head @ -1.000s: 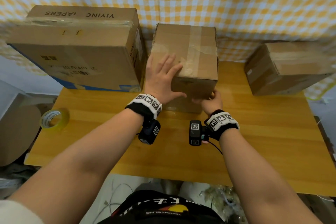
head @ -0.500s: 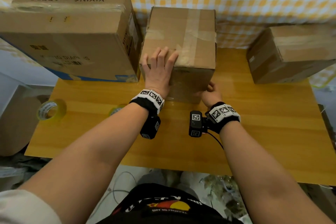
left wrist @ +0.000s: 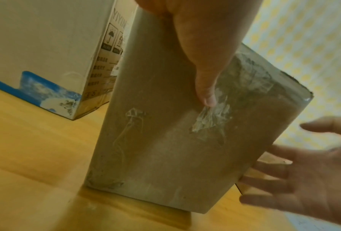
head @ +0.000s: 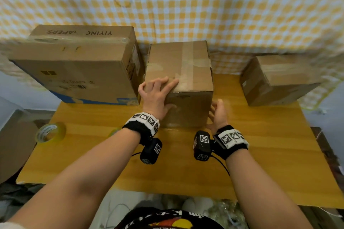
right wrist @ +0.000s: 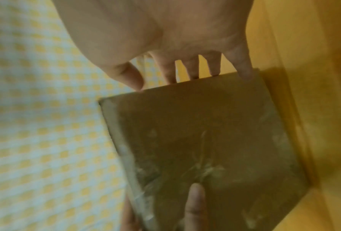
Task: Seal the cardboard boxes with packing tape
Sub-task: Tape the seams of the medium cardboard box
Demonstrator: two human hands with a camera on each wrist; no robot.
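A mid-sized cardboard box [head: 193, 106] with old tape strips crossing its top stands at the table's middle back. My left hand [head: 158, 93] holds its top front-left corner, fingers bent over the top and thumb [left wrist: 205, 70] pressed down the front face [left wrist: 165, 148]. My right hand [head: 218, 113] hovers at the box's lower right front edge with fingers spread and nothing in it; in the right wrist view its fingertips [right wrist: 244, 73] reach the edge of the box [right wrist: 215, 132]. A roll of clear packing tape [head: 51, 133] lies at the table's left edge, away from both hands.
A large printed box [head: 74, 65] stands close against the left side of the middle box. A smaller taped box [head: 275, 80] sits at the back right. Yellow checked cloth [head: 186, 5] hangs behind. The wooden table [head: 260, 145] shows bare wood in front.
My left hand slid from flat on the box top to its front-left corner, thumb now on the front face. My right hand left the lower front and spread open at the right edge.
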